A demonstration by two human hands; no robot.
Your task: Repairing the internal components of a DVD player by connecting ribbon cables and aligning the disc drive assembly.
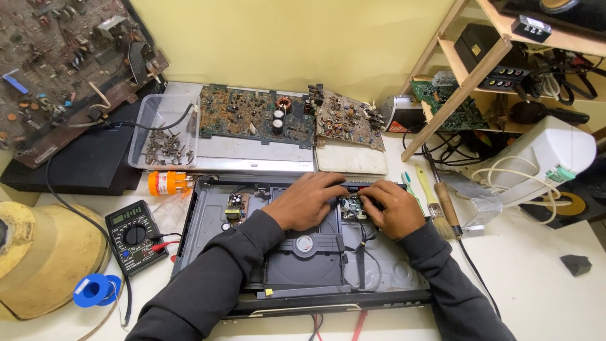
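Observation:
An opened disc player chassis [202, 227] lies on the white bench in front of me, its dark disc tray mechanism [303, 259] in the middle. My left hand [307, 201] rests on the far part of the chassis, fingers curled down beside a small green circuit board [351, 206]. My right hand [392, 205] is on the other side of that board, its fingers pressed at the board's edge. Whether either hand pinches a part is hidden by the fingers. Another small board [235, 207] sits at the chassis's far left.
A multimeter [134, 237] with red lead and a blue solder spool [95, 290] lie left. A clear tray of screws [163, 136], large circuit boards [255, 113], an orange bottle [167, 183], brushes [439, 202] and a wooden shelf [467, 76] surround the chassis.

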